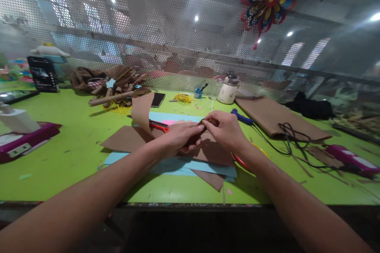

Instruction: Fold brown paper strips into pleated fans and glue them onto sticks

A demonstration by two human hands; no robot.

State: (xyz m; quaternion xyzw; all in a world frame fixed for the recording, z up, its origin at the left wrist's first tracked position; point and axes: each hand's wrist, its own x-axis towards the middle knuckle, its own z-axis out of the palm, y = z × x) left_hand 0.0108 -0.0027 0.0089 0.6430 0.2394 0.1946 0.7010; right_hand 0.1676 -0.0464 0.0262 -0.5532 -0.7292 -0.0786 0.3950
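Note:
My left hand (186,136) and my right hand (224,126) meet over the middle of the green table, both with fingers closed. Between their fingertips is a small, dark brown piece of paper (201,123), mostly covered by the fingers. Under the hands lie brown paper sheets (215,152) on top of light blue paper (192,165). A red and black utility knife (159,125) rests left of my left hand, beside a curled brown sheet (141,112). Right of my right hand is a blue-handled tool (242,117) with a black cord; a red handle (244,164) shows partly under my right forearm.
A folded brown paper stack (279,120) and loose black cord (289,138) lie right. Purple power strips (49,130) sit at both sides. Behind are a white bottle (228,91), blue jar (198,93), yellow strands (182,98) and a rolled-paper bundle (115,97).

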